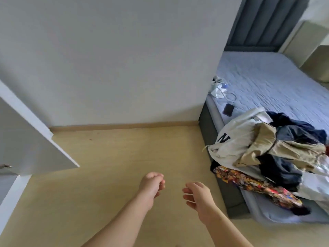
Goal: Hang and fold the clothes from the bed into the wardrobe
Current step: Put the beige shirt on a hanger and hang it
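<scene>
**Empty hands, clothes waiting on the bed**

The left hand (151, 186) and right hand (197, 198) hang relaxed over the floor, holding nothing. The clothes pile (277, 157) lies on the bed's (267, 82) near corner, to the right. Best to lift the topmost cream sweatshirt (236, 136) alone, by its shoulders, so nothing else drags off.
</scene>
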`<state>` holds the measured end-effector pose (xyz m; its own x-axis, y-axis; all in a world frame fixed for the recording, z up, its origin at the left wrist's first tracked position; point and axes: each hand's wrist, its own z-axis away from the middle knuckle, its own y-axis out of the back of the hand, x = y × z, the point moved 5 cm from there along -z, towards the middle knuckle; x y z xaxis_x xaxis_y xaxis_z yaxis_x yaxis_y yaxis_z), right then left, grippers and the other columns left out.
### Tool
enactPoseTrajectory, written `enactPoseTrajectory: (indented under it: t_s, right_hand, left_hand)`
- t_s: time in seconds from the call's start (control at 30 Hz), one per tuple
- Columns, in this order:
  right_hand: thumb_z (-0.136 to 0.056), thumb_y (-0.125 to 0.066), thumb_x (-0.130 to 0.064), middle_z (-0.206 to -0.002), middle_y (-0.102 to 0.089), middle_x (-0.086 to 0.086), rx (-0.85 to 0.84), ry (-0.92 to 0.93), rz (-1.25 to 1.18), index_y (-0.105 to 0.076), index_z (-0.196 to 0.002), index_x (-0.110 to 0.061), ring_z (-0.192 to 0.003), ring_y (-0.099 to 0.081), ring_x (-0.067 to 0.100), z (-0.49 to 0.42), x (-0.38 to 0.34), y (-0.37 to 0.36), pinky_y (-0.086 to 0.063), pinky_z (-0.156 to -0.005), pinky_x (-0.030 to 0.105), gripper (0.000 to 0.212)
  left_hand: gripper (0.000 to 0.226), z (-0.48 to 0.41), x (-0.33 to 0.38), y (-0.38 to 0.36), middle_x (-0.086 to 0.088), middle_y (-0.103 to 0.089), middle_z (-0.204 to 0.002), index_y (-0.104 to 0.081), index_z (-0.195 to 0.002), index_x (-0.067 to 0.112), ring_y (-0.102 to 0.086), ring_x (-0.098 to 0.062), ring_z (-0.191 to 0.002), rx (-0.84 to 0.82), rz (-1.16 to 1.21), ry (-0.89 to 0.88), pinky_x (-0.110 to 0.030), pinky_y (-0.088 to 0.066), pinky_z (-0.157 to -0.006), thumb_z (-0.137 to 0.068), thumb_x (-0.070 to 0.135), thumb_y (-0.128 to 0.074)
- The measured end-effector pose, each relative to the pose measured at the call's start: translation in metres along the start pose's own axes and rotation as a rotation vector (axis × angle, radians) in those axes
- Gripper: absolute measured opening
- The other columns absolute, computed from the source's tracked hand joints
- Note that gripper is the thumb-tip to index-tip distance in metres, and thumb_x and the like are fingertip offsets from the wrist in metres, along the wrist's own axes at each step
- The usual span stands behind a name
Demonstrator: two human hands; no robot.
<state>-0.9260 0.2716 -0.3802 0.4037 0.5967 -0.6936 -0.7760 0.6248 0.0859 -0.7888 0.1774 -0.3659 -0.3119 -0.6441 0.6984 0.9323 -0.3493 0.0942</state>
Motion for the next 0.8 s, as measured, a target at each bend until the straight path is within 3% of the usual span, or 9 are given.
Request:
enactPoseTrajectory:
  t_s: [0.27, 0.47, 0.63, 0.8]
  right_hand:
    - [-0.090, -0.051, -0.011, -0.072, -0.059, 0.004, 0.223, -0.041, -0.257, -0.058, -0.085, -0.012, -0.061, -0.053, 0.018, -0.046, -0.019, 0.160, -0.041, -0.057, 0.026, 0.009]
    - [-0.088, -0.046, -0.003, -0.060, -0.048, 0.002, 0.286, -0.065, -0.413, -0.049, -0.075, -0.011, -0.046, -0.036, 0.012, -0.084, -0.039, 0.229, -0.029, -0.043, 0.021, 0.015]
    - [-0.091, -0.047, -0.004, -0.060, -0.053, 0.004, 0.423, -0.094, -0.517, -0.053, -0.075, -0.009, -0.049, -0.045, 0.015, -0.133, -0.064, 0.292, -0.034, -0.051, 0.020, 0.017]
    - [-0.093, -0.043, -0.003, -0.059, -0.045, 0.004, 0.485, -0.180, -0.607, -0.050, -0.078, -0.008, -0.046, -0.039, 0.013, -0.185, -0.103, 0.333, -0.029, -0.045, 0.019, 0.018]
  left_hand:
    - [0.018, -0.014, 0.052, -0.180, 0.001, -0.059, -0.071, -0.057, -0.080, 0.019, -0.056, -0.011, -0.059, -0.185, -0.200, -0.044, -0.021, -0.036, -0.051, -0.090, 0.008, -0.047]
    - [0.017, -0.046, 0.084, -0.282, 0.000, -0.060, -0.074, -0.058, -0.083, 0.017, -0.055, -0.011, -0.062, -0.291, -0.338, -0.067, -0.022, -0.039, -0.054, -0.093, 0.009, -0.046]
    - [0.017, -0.083, 0.109, -0.375, 0.000, -0.059, -0.075, -0.058, -0.085, 0.017, -0.054, -0.010, -0.062, -0.416, -0.447, -0.037, -0.021, -0.040, -0.054, -0.094, 0.010, -0.045]
    - [0.018, -0.130, 0.143, -0.453, 0.001, -0.055, -0.073, -0.055, -0.085, 0.018, -0.050, -0.010, -0.060, -0.470, -0.593, -0.010, -0.019, -0.036, -0.053, -0.095, 0.011, -0.043]
